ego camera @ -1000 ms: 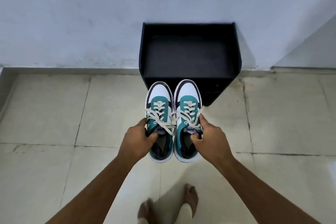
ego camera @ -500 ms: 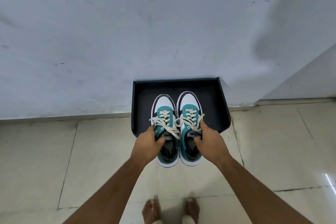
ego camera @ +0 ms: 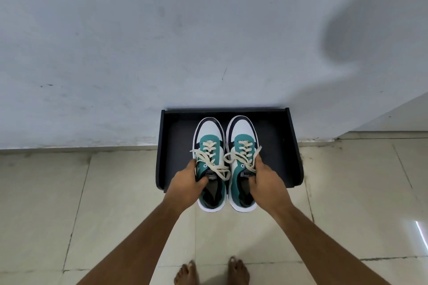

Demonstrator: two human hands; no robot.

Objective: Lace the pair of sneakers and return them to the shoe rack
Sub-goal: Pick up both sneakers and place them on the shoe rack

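Below, two sneakers sit side by side, toes toward the wall: smooth white toe caps, teal panels, dark trim and thick white soles, with cream flat laces threaded through the eyelets and their loose ends trailing over the tongues. Gripping the collar of the left sneaker (ego camera: 209, 164), the left hand (ego camera: 187, 184) has its thumb tucked inside the opening; the right hand (ego camera: 266, 180) clasps the right sneaker (ego camera: 242, 159) the same way. Both shoes lie over the shoe rack (ego camera: 278, 146), a matte black rectangular tray-like top with low raised side edges, backed against the scuffed pale wall (ego camera: 162, 41); their heels overhang its front edge, and whether the soles touch it cannot be told. Bare dark surface flanks the pair on both sides. Glossy beige floor tiles (ego camera: 115, 192) surround the rack, with two bare feet (ego camera: 210, 271) at the bottom.
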